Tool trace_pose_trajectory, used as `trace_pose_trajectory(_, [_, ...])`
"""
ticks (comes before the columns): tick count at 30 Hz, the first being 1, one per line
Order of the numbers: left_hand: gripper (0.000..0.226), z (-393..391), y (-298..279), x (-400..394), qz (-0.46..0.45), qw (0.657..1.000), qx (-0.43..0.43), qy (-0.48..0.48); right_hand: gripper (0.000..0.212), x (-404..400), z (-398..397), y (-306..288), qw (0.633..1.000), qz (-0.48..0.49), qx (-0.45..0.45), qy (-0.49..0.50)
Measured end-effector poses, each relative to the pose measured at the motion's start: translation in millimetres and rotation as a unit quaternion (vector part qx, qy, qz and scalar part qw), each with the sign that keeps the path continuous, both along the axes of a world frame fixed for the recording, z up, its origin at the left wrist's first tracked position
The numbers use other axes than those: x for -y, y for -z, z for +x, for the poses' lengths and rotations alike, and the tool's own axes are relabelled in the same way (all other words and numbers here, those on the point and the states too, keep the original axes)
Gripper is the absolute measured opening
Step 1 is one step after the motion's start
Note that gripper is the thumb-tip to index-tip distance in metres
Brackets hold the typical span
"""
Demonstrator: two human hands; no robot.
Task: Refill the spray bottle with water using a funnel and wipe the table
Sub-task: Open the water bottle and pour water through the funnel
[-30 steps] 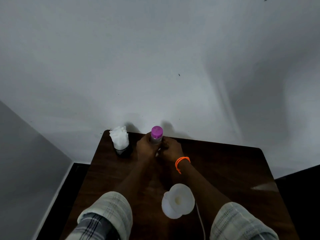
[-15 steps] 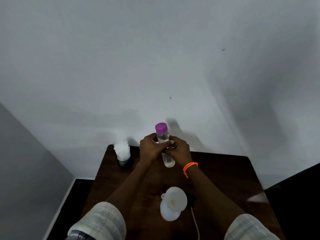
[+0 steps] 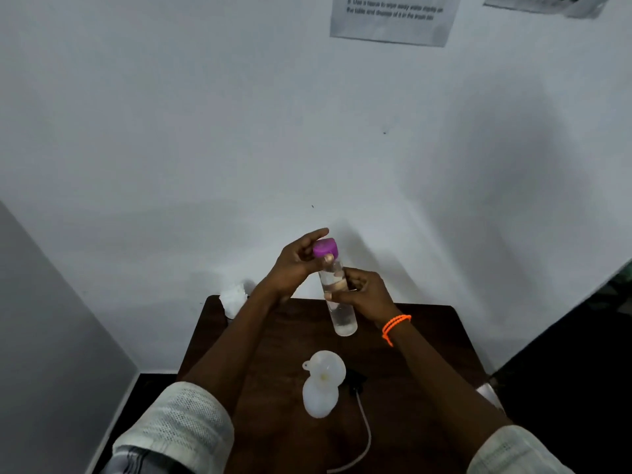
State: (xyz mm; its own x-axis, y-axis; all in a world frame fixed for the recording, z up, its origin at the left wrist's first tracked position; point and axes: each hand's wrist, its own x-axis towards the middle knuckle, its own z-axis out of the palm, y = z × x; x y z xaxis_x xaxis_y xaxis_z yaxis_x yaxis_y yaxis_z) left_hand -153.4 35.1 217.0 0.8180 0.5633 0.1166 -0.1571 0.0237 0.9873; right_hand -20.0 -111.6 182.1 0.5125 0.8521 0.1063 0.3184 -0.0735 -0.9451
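A clear bottle (image 3: 338, 309) with a purple cap (image 3: 325, 248) is held in the air above the far part of the dark wooden table (image 3: 427, 340). My right hand (image 3: 362, 292) grips its body from the right. My left hand (image 3: 294, 265) closes its fingers around the purple cap. Some clear liquid sits in the bottle. A white funnel (image 3: 325, 371) stands in the mouth of a white bottle (image 3: 319, 401) on the table nearer to me.
A wad of white tissue (image 3: 234, 299) in a dark holder stands at the table's far left corner. A black plug with a pale cord (image 3: 366, 436) lies right of the white bottle. A white wall with taped paper notes (image 3: 390, 18) rises behind.
Both hands lifted the purple-capped bottle off the far table edge and raised it. My left hand shifted from the body up onto the cap. The head view tilted upward.
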Motion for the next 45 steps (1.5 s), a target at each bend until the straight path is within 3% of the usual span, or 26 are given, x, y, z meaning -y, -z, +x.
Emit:
trace_pose_trajectory(6, [0.055,0.8,-9.4,21.5,0.015,1.000,0.002,0.006,0.036,26.3,-12.7,-7.4,1.000,0.006,-0.012,0.008])
trace_pose_trajectory(10, [0.048,2.5,-9.7,41.9,0.013,0.998,-0.006,-0.064,0.038,35.8,-25.0,1.3,0.998,-0.005,0.018,0.052])
trace_pose_trajectory(14, [0.055,4.1,-5.0,55.8,0.037,0.993,-0.012,-0.109,0.041,42.2,-31.5,7.8,0.996,-0.008,0.031,0.082])
trace_pose_trajectory(21, [0.043,-3.8,0.6,57.0,-0.062,0.994,0.032,-0.081,0.035,56.1,-34.5,11.1,0.994,0.008,0.030,0.108])
trace_pose_trajectory(30, [0.053,-13.1,9.8,60.3,-0.015,0.994,0.025,-0.106,0.039,65.0,-36.5,14.4,0.991,0.010,0.017,0.130])
trace_pose_trajectory(36, [0.067,-3.0,1.0,65.2,0.020,0.998,0.015,-0.060,0.034,67.5,-38.8,10.9,0.992,0.005,0.025,0.125])
trace_pose_trajectory(45, [0.055,17.3,-8.9,81.3,0.046,0.997,-0.012,-0.052,0.032,70.8,-45.9,15.3,0.995,0.009,0.037,0.097])
